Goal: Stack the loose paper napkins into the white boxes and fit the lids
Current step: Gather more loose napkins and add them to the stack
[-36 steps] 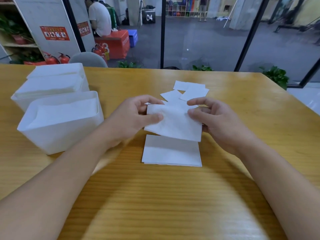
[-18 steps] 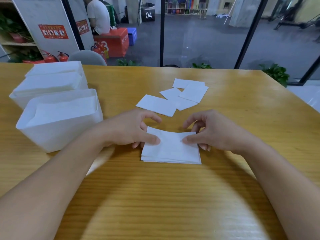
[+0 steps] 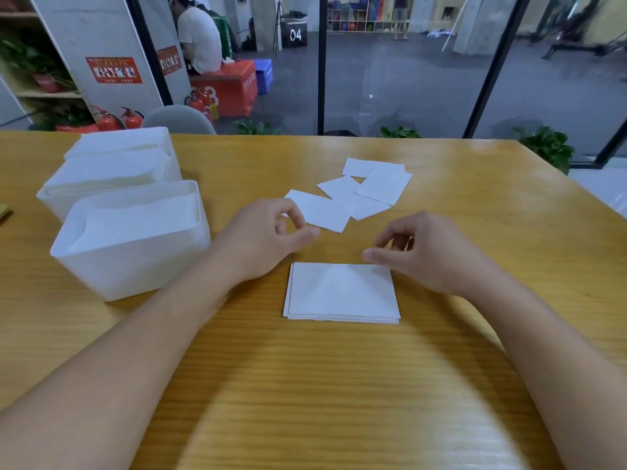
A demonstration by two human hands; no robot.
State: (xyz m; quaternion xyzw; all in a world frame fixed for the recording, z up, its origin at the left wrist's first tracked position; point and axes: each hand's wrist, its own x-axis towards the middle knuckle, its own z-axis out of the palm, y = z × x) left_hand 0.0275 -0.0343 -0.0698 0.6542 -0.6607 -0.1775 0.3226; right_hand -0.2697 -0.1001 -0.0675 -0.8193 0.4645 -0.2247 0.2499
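A small stack of white napkins [image 3: 342, 293] lies flat on the wooden table [image 3: 339, 385] in front of me. My left hand [image 3: 261, 237] hovers just above and left of the stack's far edge, fingers loosely curled, holding nothing. My right hand [image 3: 420, 249] hovers at the stack's far right corner, fingers relaxed and empty. Several loose napkins [image 3: 359, 191] lie scattered farther back. Two white boxes stand at the left: the near box [image 3: 135, 262] and the far box [image 3: 101, 184], both with napkins inside and no lids on.
The table's far edge runs along a glass wall with plants below it. A grey chair back [image 3: 178, 120] stands behind the far edge. A person sits on a red box beyond the glass.
Both hands laid a napkin on the stack, pressed it down, then lifted off and moved back toward the loose napkins. The stack now lies free.
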